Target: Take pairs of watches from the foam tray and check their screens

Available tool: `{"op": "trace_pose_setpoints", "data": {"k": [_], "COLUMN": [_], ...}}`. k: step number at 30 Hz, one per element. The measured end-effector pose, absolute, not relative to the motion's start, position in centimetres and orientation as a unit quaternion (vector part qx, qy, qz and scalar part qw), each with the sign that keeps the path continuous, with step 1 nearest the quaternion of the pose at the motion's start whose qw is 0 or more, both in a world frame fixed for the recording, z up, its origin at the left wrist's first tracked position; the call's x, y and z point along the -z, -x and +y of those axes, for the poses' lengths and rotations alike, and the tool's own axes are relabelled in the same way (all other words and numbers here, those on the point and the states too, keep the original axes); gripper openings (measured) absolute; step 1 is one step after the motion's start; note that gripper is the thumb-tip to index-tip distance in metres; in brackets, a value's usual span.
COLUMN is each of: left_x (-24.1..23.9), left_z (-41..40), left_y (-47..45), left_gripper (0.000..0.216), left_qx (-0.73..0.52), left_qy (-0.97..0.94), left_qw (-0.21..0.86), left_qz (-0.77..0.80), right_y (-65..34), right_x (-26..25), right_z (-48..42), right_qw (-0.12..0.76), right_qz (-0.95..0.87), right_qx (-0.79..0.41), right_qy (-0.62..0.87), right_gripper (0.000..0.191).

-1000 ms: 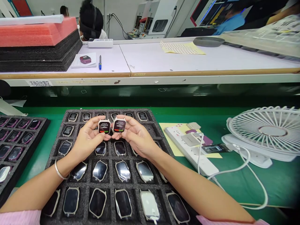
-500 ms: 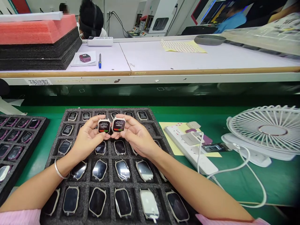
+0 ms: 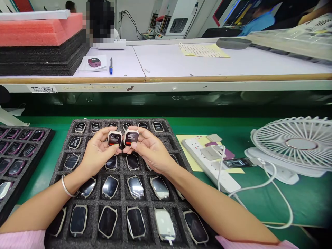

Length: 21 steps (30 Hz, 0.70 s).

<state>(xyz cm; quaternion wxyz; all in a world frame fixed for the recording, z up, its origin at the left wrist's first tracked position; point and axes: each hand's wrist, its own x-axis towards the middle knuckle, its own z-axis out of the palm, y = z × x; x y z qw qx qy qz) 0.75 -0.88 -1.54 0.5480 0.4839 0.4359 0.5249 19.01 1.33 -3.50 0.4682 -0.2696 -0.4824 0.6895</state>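
Side by side over the black foam tray (image 3: 121, 202), two smartwatch bodies without straps are held with their lit screens up. My left hand (image 3: 97, 152) is closed on the left smartwatch (image 3: 114, 138), its thumb at the lower right of the screen. Around the right smartwatch (image 3: 131, 137) my right hand (image 3: 153, 152) is closed, the thumb on the screen's lower edge. Both screens show white text with a red strip below. Beneath my hands, several more watch bodies lie in the tray's compartments, some with text on their screens, others dark; one (image 3: 165, 224) lies with its pale side up.
On the left stands another foam tray (image 3: 31, 166) of purple watches. To the right are a white power strip (image 3: 228, 181), cables and a white fan (image 3: 290, 145). A raised shelf (image 3: 160, 65) runs across behind, with stacked foam (image 3: 38, 52) and a pen (image 3: 111, 65). People sit beyond.
Both thumbs have shifted onto the lower part of the screens. The green half of the strip on each screen no longer shows; red remains. The watches stay in nearly the same place.
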Motion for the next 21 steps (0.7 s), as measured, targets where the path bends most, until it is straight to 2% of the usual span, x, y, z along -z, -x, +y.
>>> {"op": "trace_pose_setpoints", "data": {"k": [5,11,21], "left_x": [1.73,1.71,1.53], "left_z": [-1.03,-1.18,-1.28], "left_y": [-0.56,-0.48,-0.53], "left_gripper": [0.05,0.039,0.039], "left_qx": [-0.512,-0.496,-0.488], "left_qy": [-0.503,-0.496,-0.488], "left_qw": [0.562,0.572,0.583], "left_qz": [0.411,0.425,0.428], "right_y": [-19.05,-18.93,-18.84], "right_x": [3.94,3.76,3.57], "right_z": [1.58,1.62,1.61], "right_qw": [0.484,0.479,0.479], "right_qz": [-0.482,-0.476,-0.462], "right_qx": [-0.68,-0.677,-0.68], "right_qy": [0.267,0.294,0.308], "right_gripper": [0.046,0.038,0.036]}}
